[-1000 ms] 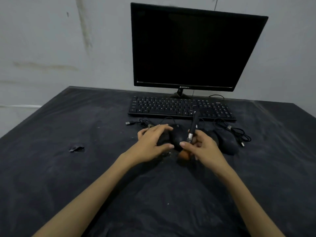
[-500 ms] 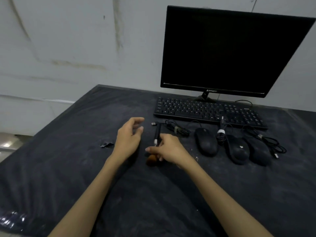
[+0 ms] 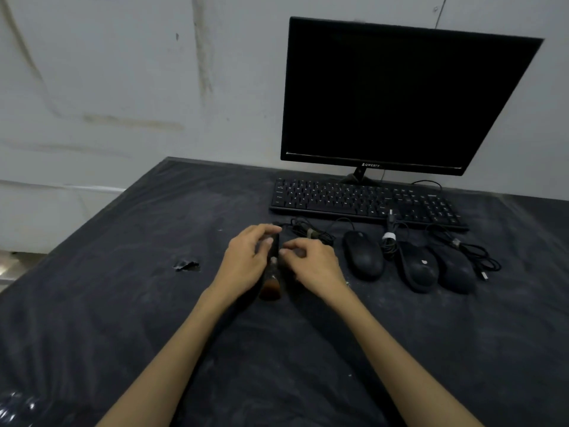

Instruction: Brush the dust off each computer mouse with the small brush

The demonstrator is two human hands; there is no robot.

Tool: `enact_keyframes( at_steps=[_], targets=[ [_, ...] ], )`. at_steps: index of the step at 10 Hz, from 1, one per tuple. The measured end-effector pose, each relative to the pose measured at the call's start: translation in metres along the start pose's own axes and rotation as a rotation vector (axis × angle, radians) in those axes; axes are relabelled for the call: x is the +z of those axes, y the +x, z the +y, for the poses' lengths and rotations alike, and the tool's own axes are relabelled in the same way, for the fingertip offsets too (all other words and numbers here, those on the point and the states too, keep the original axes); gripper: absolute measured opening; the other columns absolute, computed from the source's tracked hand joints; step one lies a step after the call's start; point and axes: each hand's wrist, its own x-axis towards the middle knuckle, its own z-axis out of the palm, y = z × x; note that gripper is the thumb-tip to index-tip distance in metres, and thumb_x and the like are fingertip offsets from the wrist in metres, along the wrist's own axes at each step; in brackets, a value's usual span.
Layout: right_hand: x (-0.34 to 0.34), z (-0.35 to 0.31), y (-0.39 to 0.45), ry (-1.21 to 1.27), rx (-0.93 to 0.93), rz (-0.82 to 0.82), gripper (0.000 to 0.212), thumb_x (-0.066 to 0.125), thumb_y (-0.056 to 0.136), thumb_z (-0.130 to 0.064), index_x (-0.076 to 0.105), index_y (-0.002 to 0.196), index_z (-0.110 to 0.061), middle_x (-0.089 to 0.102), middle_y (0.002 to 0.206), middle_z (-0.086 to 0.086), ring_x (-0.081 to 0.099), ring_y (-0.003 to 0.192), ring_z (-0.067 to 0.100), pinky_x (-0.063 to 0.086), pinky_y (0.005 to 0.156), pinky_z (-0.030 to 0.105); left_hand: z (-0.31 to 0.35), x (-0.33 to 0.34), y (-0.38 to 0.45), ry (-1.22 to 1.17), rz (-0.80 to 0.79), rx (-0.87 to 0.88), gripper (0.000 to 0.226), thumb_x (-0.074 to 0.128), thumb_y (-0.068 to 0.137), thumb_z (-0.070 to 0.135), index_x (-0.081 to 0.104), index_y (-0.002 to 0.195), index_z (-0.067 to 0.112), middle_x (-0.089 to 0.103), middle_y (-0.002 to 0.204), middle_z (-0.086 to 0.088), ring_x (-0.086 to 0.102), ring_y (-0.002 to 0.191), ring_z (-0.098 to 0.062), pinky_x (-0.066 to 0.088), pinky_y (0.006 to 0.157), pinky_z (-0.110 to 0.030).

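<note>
The small brush [image 3: 271, 286] sits between my hands, its brown bristles toward me on the dusty black table [image 3: 154, 303] and its dark handle pointing away. My left hand [image 3: 244, 263] curls its fingers and thumb around the handle. My right hand [image 3: 312, 265] pinches the brush at the metal ferrule from the right. Three black computer mice lie in a row to the right: the nearest mouse [image 3: 363, 257], the middle mouse [image 3: 418, 268] and the far-right mouse [image 3: 455, 271]. Neither hand touches a mouse.
Bundled mouse cables [image 3: 311, 232] lie behind my hands and around the mice. A black keyboard [image 3: 363, 201] and a dark monitor [image 3: 400, 97] stand at the back. A small dark scrap [image 3: 186, 265] lies left of my hands. The table's left edge runs diagonally.
I have let go of the mouse I was brushing, and it now lies in the row. My right hand carried the brush left, and my left hand has closed onto its handle.
</note>
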Motion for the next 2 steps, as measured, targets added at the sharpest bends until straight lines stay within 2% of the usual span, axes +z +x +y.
enact_keyframes(
  at_steps=[1, 2],
  targets=[
    [-0.018, 0.011, -0.007, 0.026, -0.016, 0.095, 0.021, 0.057, 0.092, -0.035, 0.07, 0.108, -0.031, 0.072, 0.106, -0.005, 0.063, 0.102, 0.013, 0.048, 0.087, 0.027, 0.009, 0.009, 0.003, -0.015, -0.028, 0.049, 0.026, 0.052, 0.097, 0.01, 0.066, 0.115, 0.023, 0.063, 0.115, 0.006, 0.058, 0.1, -0.006, 0.048, 0.087, -0.019],
    [-0.035, 0.024, -0.017, 0.044, -0.034, 0.146, 0.018, 0.059, 0.091, -0.034, 0.072, 0.103, -0.031, 0.072, 0.095, -0.009, 0.063, 0.092, 0.009, 0.046, 0.079, 0.024, 0.022, 0.016, 0.002, -0.02, -0.046, 0.12, 0.025, 0.053, 0.096, 0.012, 0.067, 0.113, 0.024, 0.065, 0.112, 0.008, 0.059, 0.103, -0.005, 0.05, 0.091, -0.029]
  ],
)
